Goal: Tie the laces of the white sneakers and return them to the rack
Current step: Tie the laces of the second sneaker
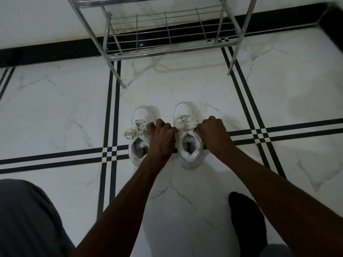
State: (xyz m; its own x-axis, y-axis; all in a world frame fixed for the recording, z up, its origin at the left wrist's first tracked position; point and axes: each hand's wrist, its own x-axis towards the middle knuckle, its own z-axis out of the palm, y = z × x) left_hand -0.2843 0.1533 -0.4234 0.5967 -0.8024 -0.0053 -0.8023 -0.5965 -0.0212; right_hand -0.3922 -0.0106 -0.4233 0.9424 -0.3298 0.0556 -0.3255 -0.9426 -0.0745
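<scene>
On a marble floor before a wire rack [167, 30], a person's left hand [161, 134] and right hand [213, 132] pinch the laces [182, 125] of the right-hand sneaker [187, 136]; even, outward tension should seat the knot; the other sneaker [143, 130] waits beside it, its lace lying loose.

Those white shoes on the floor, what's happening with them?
A person is crouched over two white sneakers that stand side by side on the tiled floor. The left hand and the right hand each pinch a lace end of the right sneaker and pull the ends apart to tie it. The left sneaker already seems to have a bow. The metal rack behind them has no shoes on the shelf in view.
</scene>
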